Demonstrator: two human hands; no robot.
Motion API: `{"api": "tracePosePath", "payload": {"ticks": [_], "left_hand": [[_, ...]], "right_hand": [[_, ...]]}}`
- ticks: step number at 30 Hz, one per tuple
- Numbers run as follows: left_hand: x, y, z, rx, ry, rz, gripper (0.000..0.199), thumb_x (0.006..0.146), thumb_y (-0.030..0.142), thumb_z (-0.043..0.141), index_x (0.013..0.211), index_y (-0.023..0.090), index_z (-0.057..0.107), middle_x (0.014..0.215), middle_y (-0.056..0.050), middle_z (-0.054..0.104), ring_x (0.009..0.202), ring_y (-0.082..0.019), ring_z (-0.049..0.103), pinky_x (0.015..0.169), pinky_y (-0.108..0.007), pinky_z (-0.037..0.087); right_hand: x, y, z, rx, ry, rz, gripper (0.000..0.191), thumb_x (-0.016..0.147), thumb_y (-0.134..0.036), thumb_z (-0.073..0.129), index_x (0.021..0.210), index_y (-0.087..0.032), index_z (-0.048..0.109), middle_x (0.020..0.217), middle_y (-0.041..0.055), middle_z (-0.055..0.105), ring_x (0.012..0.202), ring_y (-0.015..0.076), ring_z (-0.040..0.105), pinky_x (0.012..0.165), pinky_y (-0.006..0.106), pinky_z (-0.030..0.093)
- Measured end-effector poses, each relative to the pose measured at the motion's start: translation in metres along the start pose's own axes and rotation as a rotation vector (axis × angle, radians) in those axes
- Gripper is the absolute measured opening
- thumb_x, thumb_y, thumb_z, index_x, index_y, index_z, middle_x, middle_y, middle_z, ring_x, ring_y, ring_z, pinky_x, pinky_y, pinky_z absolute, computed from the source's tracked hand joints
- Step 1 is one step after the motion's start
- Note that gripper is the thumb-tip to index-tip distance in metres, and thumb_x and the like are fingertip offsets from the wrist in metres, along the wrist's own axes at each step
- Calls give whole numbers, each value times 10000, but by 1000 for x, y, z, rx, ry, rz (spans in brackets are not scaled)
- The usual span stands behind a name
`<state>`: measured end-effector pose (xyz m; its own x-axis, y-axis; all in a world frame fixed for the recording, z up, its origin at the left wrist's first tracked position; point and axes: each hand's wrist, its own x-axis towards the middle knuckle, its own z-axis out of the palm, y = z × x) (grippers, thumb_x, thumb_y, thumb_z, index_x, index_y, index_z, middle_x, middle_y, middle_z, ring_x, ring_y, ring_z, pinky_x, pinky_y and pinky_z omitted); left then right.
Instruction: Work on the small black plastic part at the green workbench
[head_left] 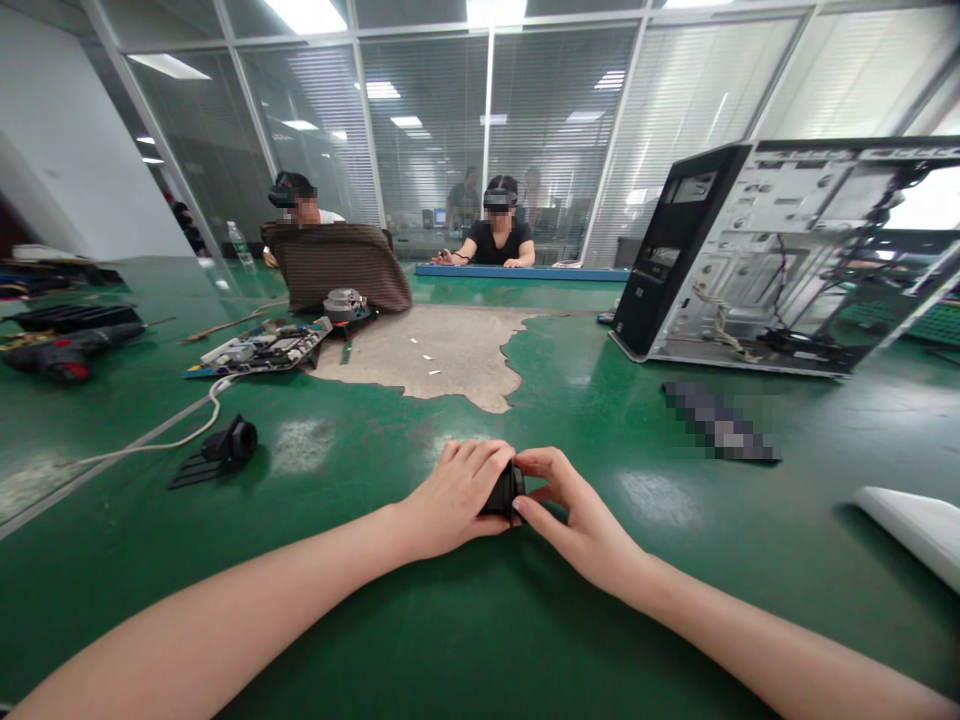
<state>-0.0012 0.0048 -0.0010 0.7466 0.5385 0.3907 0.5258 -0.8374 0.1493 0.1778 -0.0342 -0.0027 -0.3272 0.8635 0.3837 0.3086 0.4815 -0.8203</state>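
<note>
A small black part (501,494) is between my hands, low over the green table (420,620). My left hand (459,500) is wrapped over its left side and top, hiding much of it. With thumb and fingertips, my right hand (559,505) pinches the part's right end, where a rim shows. I cannot make out exactly what the part is. Off to the left lies another black part (225,445), with a round ring and a flat slatted piece.
An opened computer case (750,260) stands at the right, near a dark blurred object (720,420) and a white edge (915,530). At left are a circuit board (262,347), a cable (214,405) and a power drill (71,345). Two people sit across the table.
</note>
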Motion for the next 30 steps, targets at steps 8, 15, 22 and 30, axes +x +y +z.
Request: {"api": "tracePosePath", "payload": {"ticks": [8, 15, 22, 30], "left_hand": [[0, 1, -1, 8, 1, -4, 595, 757, 354, 596, 1230, 166, 287, 1195, -123, 470, 1029, -274, 454, 835, -411, 341], [0, 1, -1, 1, 2, 4, 597, 766, 363, 598, 1225, 156, 276, 1209, -127, 463, 1040, -276, 440, 843, -408, 333], [0, 1, -1, 3, -9, -5, 584, 760, 349, 600, 1215, 154, 290, 1209, -124, 461, 1042, -274, 440, 847, -410, 332], [0, 2, -2, 10, -15, 4, 595, 757, 338, 611, 1214, 144, 282, 1209, -125, 457, 1032, -276, 437, 836, -405, 331]], "right_hand": [[-1, 0, -1, 56, -37, 6, 199, 828, -189, 497, 1016, -234, 452, 1037, 47, 514, 933, 169, 568, 775, 327, 528], [0, 2, 0, 53, 4, -6, 161, 825, -201, 512, 979, -233, 476, 1052, 51, 490, 974, 178, 536, 773, 319, 521], [-1, -2, -1, 54, -84, 110, 264, 842, -195, 479, 1097, -221, 416, 1019, 51, 537, 884, 165, 578, 744, 328, 522], [-1, 1, -1, 29, -22, -47, 200, 805, -153, 515, 982, -234, 470, 1067, 51, 473, 977, 178, 509, 753, 305, 515]]}}
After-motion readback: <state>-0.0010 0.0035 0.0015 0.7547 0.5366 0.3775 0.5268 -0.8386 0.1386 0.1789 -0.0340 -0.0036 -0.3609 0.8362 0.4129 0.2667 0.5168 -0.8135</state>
